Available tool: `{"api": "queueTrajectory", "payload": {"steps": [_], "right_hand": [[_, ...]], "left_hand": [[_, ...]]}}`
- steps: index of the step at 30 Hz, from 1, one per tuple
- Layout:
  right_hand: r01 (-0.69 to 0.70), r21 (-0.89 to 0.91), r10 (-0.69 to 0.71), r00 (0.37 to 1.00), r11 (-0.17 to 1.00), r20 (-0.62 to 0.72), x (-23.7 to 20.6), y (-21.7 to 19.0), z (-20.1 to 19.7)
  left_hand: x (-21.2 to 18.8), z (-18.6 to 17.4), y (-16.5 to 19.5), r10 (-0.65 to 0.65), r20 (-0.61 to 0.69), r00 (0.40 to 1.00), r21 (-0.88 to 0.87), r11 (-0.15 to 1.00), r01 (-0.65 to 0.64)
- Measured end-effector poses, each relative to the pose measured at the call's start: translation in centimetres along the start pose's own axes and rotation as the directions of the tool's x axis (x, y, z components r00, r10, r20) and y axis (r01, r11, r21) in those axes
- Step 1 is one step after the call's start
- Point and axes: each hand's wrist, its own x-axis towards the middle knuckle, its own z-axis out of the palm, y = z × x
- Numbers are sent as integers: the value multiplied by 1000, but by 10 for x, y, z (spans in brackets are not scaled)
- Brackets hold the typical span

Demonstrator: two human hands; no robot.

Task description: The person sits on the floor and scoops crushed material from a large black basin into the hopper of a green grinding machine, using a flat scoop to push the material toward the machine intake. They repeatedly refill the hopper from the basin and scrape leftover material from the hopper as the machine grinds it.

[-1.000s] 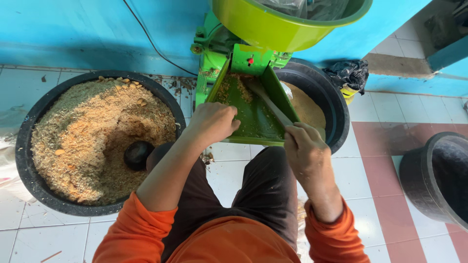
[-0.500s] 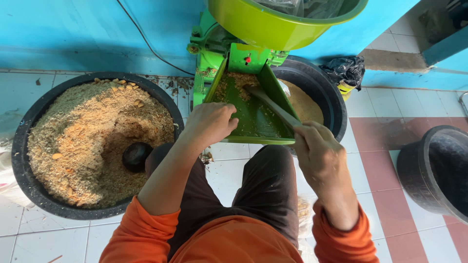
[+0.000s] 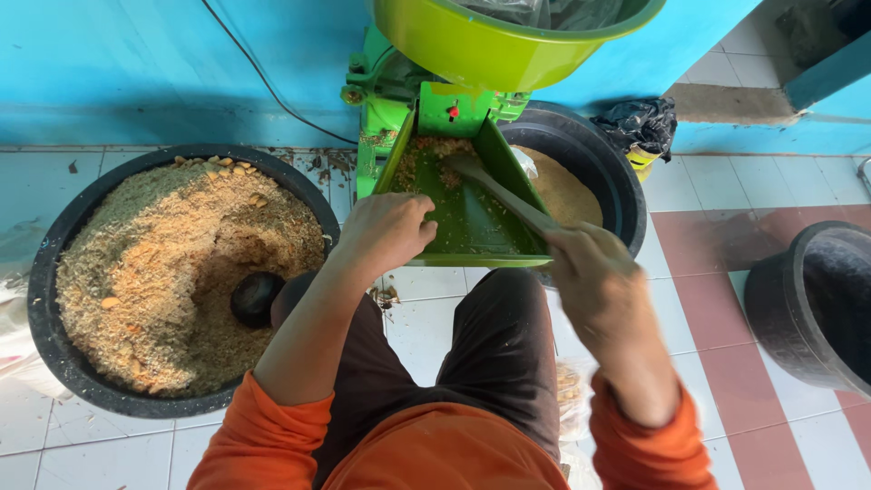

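Green chute tray point(image 3: 472, 222) slopes down from the green grinder point(image 3: 390, 100), just in front of the person's knees, w/ brown crumbs stuck near its top. Left hand point(image 3: 386, 231) rests on the tray's left lip, fingers curled loosely over the edge. Right hand point(image 3: 590, 272) is closed round a wooden stick point(image 3: 494, 186); stick's far end lies in the crumbs at the tray's upper part. Above sits a lime-green hopper bowl point(image 3: 490, 45). Behind the tray's right side, a black tub point(image 3: 621, 181) w/ fine tan meal. Left: big black basin point(image 3: 54, 363) heaped w/ coarse tan-orange mix, a dark scoop point(image 3: 256, 295) sunk in it. Far right, another black tub point(image 3: 798, 308), contents can't tell. Tiled floor point(image 3: 717, 236), blue wall point(image 3: 136, 63).
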Motion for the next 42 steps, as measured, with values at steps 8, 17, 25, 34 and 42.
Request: {"api": "queueTrajectory", "payload": {"steps": [8,17,25,34,42], "right_hand": [[84,-95,-78,995,992,69,24,28,38],[-73,13,73,997,997,28,7,39,-20],[-239,101,240,971,966,3,-6,45,-27],[-69,67,66,997,995,48,-31,40,-30],[246,-257,-164,939,935,301,8,34,60]], "left_hand": [[0,1,-2,38,-33,999,27,999,-37],[0,3,-3,-31,64,997,32,999,29],[-2,3,-4,36,-57,998,-6,999,-37],[-2,1,-3,15,-16,1000,7,1000,-15],[-2,-1,-2,15,-2,1000,31,999,-15]]}}
